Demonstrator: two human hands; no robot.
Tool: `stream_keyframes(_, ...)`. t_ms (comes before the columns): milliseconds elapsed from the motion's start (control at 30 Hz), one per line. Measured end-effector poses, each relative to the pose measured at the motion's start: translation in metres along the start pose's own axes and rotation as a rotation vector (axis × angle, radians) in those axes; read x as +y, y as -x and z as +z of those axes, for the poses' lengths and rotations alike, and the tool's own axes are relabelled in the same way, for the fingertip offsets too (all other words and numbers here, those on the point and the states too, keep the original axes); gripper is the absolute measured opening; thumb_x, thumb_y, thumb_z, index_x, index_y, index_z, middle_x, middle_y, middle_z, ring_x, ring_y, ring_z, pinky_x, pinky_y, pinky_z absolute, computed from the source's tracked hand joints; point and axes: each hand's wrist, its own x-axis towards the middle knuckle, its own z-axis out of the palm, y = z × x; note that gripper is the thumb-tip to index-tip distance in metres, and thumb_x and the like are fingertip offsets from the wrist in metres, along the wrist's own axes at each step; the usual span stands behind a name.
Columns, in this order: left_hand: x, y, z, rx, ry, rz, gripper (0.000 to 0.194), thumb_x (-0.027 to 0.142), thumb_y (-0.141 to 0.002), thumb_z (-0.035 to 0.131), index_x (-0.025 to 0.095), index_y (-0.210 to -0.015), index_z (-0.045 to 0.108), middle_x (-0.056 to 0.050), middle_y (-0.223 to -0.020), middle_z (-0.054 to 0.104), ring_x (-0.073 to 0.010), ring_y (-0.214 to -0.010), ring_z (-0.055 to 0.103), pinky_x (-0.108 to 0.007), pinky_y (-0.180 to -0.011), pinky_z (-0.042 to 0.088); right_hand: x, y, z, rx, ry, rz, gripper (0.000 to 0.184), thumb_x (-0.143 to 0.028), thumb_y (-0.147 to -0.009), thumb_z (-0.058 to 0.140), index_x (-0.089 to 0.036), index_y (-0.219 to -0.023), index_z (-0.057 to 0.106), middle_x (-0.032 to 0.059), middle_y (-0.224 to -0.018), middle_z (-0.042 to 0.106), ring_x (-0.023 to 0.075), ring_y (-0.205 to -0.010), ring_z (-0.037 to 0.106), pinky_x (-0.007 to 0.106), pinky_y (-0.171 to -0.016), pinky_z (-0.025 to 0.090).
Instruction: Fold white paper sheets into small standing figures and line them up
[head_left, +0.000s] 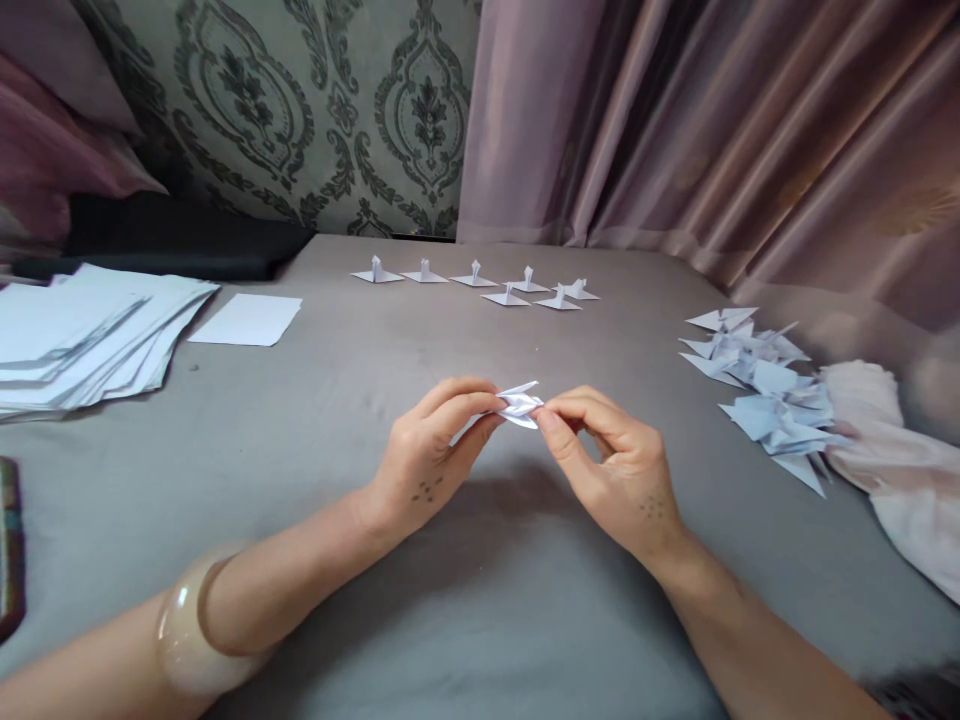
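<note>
The left hand [442,440] and the right hand [611,450] met over the middle of the worktop [360,400], with a small folded paper [519,405] held between them, just above the surface. The left fingers grasped its left end, thumb below and the other fingers along the top, while the right thumb and forefinger pinched its right end. A pale bangle [202,630] circled the left forearm. Beyond the hands, seven small paper figures [475,275] sat on the worktop, five in a back row and two in front toward the right, each with flat points spread sideways and a short part standing up. To the right lay a heap of folded paper shapes [784,395], overlapping one another, white to pale blue, beside a bunched light cloth [885,450]. On the left, a loose stack of white sheets [82,340] was fanned out, and a smaller squarish paper [246,320] lay flat just to its right. Black fabric [180,240] lay behind the stack, and a mauve curtain [675,120] hung at the back beside a patterned wall [337,100].
</note>
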Motion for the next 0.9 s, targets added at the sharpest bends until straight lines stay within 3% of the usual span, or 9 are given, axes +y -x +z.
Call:
stream_keyframes(100,-0.002,0.002,0.001,-0.004,-0.056,0.057,0.013,0.011,-0.090,0.059,0.019,-0.099,0.064,-0.006,-0.098,0.068,-0.0122,-0.087,0.066,-0.023,-0.078,0.055,0.000,0.000,0.004,-0.006,-0.064,0.137,0.010,-0.026,-0.087,0.062,-0.020,-0.085,0.070,0.0020,-0.082,0.065,0.0133,-0.074,0.058,0.027,-0.069,0.046)
stream_keyframes(233,-0.007,0.006,0.003,-0.019,-0.099,0.137,0.018,0.009,-0.090,0.058,0.019,-0.105,0.063,-0.007,-0.100,0.067,-0.0127,-0.089,0.065,-0.024,-0.079,0.055,0.003,-0.002,0.007,-0.025,-0.199,0.412,0.022,-0.041,-0.083,0.066,-0.021,-0.077,0.072,-0.0007,-0.066,0.063,0.0121,-0.064,0.055,0.025,-0.061,0.045)
stream_keyframes(333,-0.009,0.008,0.005,-0.039,-0.131,0.160,0.018,0.010,-0.090,0.058,0.018,-0.106,0.062,-0.008,-0.101,0.067,-0.0130,-0.089,0.064,-0.025,-0.079,0.055,0.004,-0.003,0.011,0.008,-0.163,0.466,0.021,-0.041,-0.079,0.069,-0.020,-0.077,0.073,-0.0010,-0.065,0.062,0.0119,-0.061,0.053,0.025,-0.057,0.043)
stream_keyframes(433,-0.010,0.008,0.005,-0.056,-0.123,0.145,0.015,0.011,-0.091,0.057,0.017,-0.104,0.062,-0.008,-0.099,0.067,-0.0120,-0.087,0.064,-0.023,-0.078,0.055,0.002,-0.002,0.014,0.031,-0.041,0.345,0.017,-0.034,-0.082,0.066,-0.019,-0.074,0.070,-0.0013,-0.067,0.059,0.0106,-0.060,0.050,0.024,-0.056,0.041)
stream_keyframes(633,-0.010,0.005,0.005,-0.086,-0.087,0.112,0.013,0.014,-0.093,0.055,0.019,-0.103,0.062,-0.006,-0.099,0.067,-0.0119,-0.088,0.065,-0.024,-0.079,0.054,-0.002,0.000,0.013,0.102,0.187,-0.055,0.012,-0.017,-0.084,0.061,-0.020,-0.073,0.064,-0.0018,-0.067,0.055,0.0099,-0.059,0.045,0.025,-0.058,0.042)
stream_keyframes(900,-0.009,0.004,0.005,-0.062,0.052,-0.031,0.009,0.018,-0.090,0.060,0.019,-0.094,0.068,-0.005,-0.093,0.067,-0.0110,-0.078,0.064,-0.021,-0.071,0.052,0.000,-0.001,0.005,-0.010,0.135,-0.071,0.010,-0.016,-0.088,0.057,-0.021,-0.083,0.065,0.0008,-0.075,0.061,0.0126,-0.067,0.054,0.028,-0.062,0.046)
